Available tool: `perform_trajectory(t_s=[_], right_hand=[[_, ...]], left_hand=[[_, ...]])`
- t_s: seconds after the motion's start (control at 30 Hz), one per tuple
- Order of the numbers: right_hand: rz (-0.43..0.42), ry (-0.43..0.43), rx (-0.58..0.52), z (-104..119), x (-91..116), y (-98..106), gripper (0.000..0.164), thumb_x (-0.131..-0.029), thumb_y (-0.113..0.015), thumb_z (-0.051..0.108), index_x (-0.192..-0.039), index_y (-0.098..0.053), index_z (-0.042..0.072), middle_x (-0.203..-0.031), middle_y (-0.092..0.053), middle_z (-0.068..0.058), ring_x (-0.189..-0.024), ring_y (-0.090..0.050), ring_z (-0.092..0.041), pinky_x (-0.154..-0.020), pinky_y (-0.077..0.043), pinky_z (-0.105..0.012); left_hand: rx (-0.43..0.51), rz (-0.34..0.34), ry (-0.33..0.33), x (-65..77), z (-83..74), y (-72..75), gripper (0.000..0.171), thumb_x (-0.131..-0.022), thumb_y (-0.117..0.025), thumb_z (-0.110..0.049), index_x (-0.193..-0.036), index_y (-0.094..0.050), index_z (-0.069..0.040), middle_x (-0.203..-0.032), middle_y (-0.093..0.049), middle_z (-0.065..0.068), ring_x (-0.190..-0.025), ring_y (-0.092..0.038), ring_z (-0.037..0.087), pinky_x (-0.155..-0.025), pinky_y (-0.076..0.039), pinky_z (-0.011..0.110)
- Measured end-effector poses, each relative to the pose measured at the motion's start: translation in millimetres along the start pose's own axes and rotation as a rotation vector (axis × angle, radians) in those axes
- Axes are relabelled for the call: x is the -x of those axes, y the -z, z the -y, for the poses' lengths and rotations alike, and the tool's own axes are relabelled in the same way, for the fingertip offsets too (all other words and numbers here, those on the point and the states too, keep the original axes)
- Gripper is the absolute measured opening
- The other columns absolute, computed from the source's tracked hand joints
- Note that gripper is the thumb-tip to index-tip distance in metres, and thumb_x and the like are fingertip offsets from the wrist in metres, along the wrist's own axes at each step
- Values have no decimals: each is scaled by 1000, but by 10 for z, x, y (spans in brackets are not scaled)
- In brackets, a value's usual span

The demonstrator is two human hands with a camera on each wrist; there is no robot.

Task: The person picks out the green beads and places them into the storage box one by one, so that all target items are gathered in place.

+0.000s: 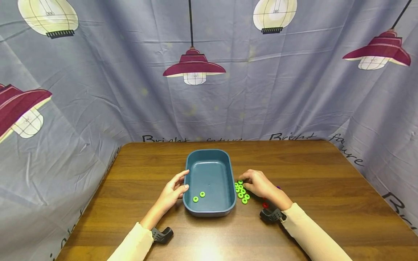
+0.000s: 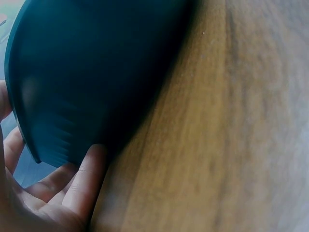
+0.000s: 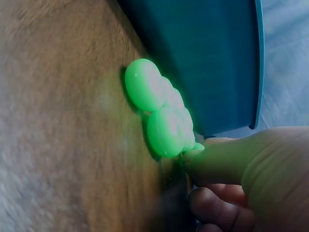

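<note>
Bin (image 1: 209,174), blue and open-topped, stands near the middle of the table (image 1: 147,159), its long sides running away from the person. Behind its far rim, a narrow strip of wood separates it from the table's back edge. From its left wall, wood stretches to the table's left edge; on its right the span to the edge is broader, its start taken up by a cluster of green rings (image 1: 242,192) just beside the wall. 2 other green rings (image 1: 202,196) lie inside the bin, in its near left part.

At the bin's outer left wall, the left hand (image 1: 173,188) touches with fingers spread fairly wide, thumb by the rim. Right of the bin, the right hand (image 1: 258,183) bends its fingertips narrowly down at the cluster's far end; I cannot tell whether they pinch a ring. Farther right of the bin, near the right wrist, lie a red ring (image 1: 266,207) and a purple piece (image 1: 278,187), partly hidden by the arm.

The tabletop is brown wood grain, with a bright glare (image 1: 209,252) on the bin's near side. Beyond the bin and round to both sides hangs a grey-blue curtain (image 1: 228,105) printed with lamps and dark lettering.
</note>
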State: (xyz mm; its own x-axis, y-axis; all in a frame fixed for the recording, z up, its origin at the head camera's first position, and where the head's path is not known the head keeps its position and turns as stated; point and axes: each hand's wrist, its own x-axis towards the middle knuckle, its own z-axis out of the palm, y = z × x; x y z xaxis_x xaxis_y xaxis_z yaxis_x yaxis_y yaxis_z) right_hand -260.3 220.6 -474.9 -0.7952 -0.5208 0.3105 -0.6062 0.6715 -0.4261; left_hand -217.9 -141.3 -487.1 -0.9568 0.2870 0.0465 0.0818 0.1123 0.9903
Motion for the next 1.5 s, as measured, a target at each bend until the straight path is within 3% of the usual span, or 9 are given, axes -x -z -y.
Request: perform_trajectory(t_s=[0.17,0.8,1.07,1.2,1.5], right_hand=[[2,-50,-13,-2,8,7,20,-78,-76,-1,-97,-79,5,-92,-75,-7,-81,-66,-17,-70,-53,-27],[-3,-69,-12,-14,10,-17,20,-77,-77,0,-96,-79,3,-89,-73,-7,-75,-63,-13,-68,-51,-24],[9,-81,-38,-31,-9,11,16,-81,-76,3,-97,-78,4,-90,-76,-6,-75,-64,-9,-68,-52,-24],[4,-83,-39,-31,-27,38,16,-81,-76,3,-97,-78,5,-89,-77,-4,-74,-63,-5,-68,-53,-24],[-13,-108,-95,51,-70,226,19,-86,-73,2,-105,-76,-2,-97,-78,-12,-73,-71,-13,-65,-55,-23]], left_hand=[[10,4,-4,4,1,-4,59,-100,-56,-9,-156,-37,-7,-149,-45,34,-122,-60,37,-82,-58,26],[8,13,-13,5,8,3,58,-101,-56,-9,-156,-37,-8,-150,-45,34,-125,-59,40,-83,-60,27],[10,0,-1,5,-2,6,59,-101,-56,-8,-156,-37,-8,-149,-45,34,-123,-59,37,-82,-59,26],[6,-7,4,1,-11,8,59,-100,-56,-8,-156,-37,-8,-150,-45,34,-123,-59,37,-81,-59,25],[11,4,5,5,1,3,58,-101,-55,-9,-156,-37,-8,-150,-44,34,-123,-60,38,-82,-59,26]])
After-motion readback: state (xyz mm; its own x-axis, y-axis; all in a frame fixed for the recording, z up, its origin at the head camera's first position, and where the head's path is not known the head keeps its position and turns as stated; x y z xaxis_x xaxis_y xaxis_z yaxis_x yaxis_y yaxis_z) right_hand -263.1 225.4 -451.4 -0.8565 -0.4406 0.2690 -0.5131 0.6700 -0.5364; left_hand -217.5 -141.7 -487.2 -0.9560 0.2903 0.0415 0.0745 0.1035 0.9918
